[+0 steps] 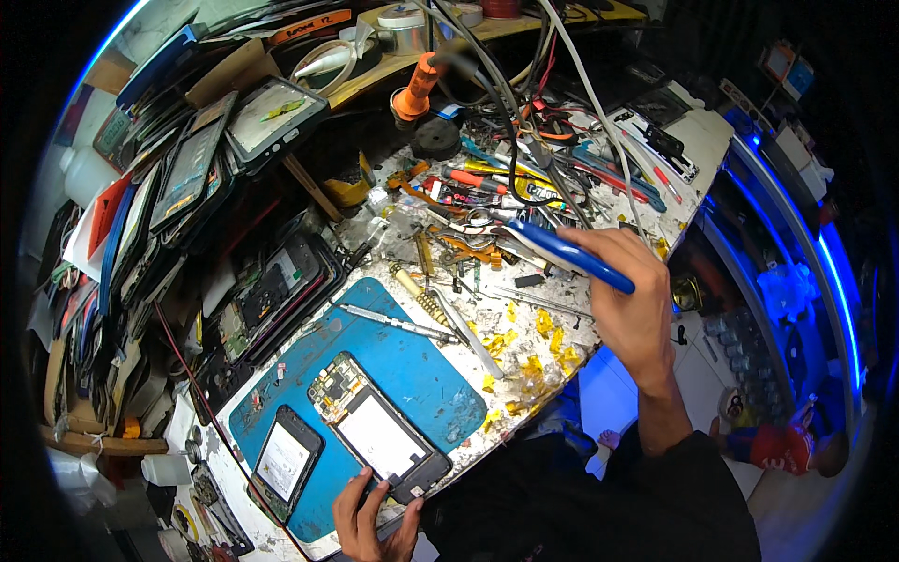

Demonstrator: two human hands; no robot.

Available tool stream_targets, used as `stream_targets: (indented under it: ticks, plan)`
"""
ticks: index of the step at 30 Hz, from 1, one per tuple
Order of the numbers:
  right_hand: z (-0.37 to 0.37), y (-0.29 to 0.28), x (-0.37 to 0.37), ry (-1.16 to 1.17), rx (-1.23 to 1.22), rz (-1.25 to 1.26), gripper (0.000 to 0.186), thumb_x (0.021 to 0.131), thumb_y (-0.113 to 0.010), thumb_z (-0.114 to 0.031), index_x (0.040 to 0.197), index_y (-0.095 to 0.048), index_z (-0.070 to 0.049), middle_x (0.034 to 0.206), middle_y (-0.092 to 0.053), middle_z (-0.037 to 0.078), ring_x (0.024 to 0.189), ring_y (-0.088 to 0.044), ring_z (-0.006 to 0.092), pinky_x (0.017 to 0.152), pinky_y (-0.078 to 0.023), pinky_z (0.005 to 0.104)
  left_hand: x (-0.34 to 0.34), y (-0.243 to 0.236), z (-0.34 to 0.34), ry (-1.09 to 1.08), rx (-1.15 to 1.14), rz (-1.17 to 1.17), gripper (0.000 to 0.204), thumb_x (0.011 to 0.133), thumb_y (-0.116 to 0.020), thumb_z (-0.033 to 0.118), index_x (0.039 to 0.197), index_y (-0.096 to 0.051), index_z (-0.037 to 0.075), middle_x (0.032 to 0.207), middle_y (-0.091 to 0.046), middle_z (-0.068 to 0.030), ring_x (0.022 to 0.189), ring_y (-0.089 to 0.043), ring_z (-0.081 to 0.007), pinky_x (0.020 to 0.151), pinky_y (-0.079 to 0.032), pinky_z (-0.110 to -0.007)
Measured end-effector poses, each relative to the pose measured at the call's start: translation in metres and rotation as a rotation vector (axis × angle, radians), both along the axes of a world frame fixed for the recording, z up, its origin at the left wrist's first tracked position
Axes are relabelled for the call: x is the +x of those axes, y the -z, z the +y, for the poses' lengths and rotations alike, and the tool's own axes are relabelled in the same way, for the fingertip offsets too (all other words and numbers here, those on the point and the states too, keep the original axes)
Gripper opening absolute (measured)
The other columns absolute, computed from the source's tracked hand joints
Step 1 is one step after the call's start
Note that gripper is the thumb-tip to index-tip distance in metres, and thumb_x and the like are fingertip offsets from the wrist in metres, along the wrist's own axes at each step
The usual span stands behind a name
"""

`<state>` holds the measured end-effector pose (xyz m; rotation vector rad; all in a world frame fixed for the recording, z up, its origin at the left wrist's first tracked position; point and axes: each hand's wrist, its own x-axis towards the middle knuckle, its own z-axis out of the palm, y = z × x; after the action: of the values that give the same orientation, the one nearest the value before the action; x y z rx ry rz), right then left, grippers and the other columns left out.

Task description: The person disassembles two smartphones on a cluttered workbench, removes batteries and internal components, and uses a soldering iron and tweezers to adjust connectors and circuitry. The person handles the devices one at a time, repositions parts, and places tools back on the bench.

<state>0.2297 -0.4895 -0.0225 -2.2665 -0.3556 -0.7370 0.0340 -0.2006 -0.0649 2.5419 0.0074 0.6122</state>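
My right hand [629, 304] is raised over the bench's right side, its fingers closed around a long blue-handled tool [571, 253] that points up and left at the clutter. The kind of tool is not clear. My left hand [375, 520] rests at the near end of an opened phone [382, 433], fingertips on its lower edge. That phone lies on a blue work mat [351, 323], with its circuit board and a white battery bare. Left of it lies a second, smaller opened phone [286, 459], also with a white battery showing.
A silver pen-like tool [398, 323] and metal tweezers [468, 335] lie across the mat's far edge. Beyond are cables, glue tubes and an orange-handled tool [415, 91]. Stacked phone parts [169, 197] crowd the left. A person in red [787, 450] is at far right.
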Motion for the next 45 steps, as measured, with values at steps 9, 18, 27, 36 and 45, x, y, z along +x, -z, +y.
stream_targets:
  ticks: [9,18,27,36,45]
  plan:
    - [0.017,0.033,0.001,0.032,-0.274,0.048,0.023,0.092,-0.056,0.001,0.111,-0.069,0.001,0.1,-0.069,0.017,0.095,-0.064,0.0343,0.086,-0.049,0.0425,0.001,0.002,0.007,0.09,-0.05,0.003,0.049,0.071,-0.091,0.02,0.113,-0.07,0.004,0.121,-0.068,-0.0155,0.109,-0.067,-0.031,0.089,-0.057,-0.04]
    - [0.012,0.031,0.015,0.077,-0.31,0.077,0.023,0.1,-0.06,-0.013,0.114,-0.068,0.002,0.115,-0.066,0.017,0.107,-0.063,0.0331,0.095,-0.048,0.0411,0.001,0.007,0.005,0.111,-0.104,-0.127,0.038,0.088,-0.075,0.031,0.107,-0.067,-0.002,0.124,-0.064,-0.0165,0.11,-0.065,-0.031,0.094,-0.055,-0.039]
    - [0.009,0.031,0.029,0.098,-0.411,0.074,0.026,0.099,-0.06,-0.013,0.12,-0.066,0.001,0.117,-0.067,0.019,0.109,-0.063,0.0363,0.098,-0.047,0.0433,0.0,0.007,0.01,0.117,-0.071,-0.053,0.043,0.077,-0.087,0.028,0.106,-0.07,0.002,0.12,-0.067,-0.0161,0.109,-0.067,-0.0298,0.09,-0.058,-0.038]
    - [0.061,0.01,-0.023,-0.208,-0.102,0.147,0.019,0.086,-0.07,-0.003,0.105,-0.071,0.001,0.098,-0.068,0.015,0.088,-0.068,0.028,0.078,-0.053,0.0358,0.003,-0.001,0.004,0.036,0.001,-0.027,0.043,0.068,-0.092,0.022,0.101,-0.072,0.002,0.11,-0.071,-0.016,0.101,-0.068,-0.0329,0.089,-0.057,-0.044]
    - [0.067,0.01,-0.025,-0.263,-0.13,0.219,0.015,0.089,-0.067,-0.006,0.099,-0.065,0.005,0.094,-0.056,0.015,0.088,-0.061,0.0299,0.076,-0.052,0.0414,-0.002,0.006,0.002,0.002,0.047,-0.047,0.04,0.072,-0.086,0.016,0.104,-0.068,-0.001,0.118,-0.067,-0.0205,0.106,-0.064,-0.0368,0.091,-0.051,-0.045]
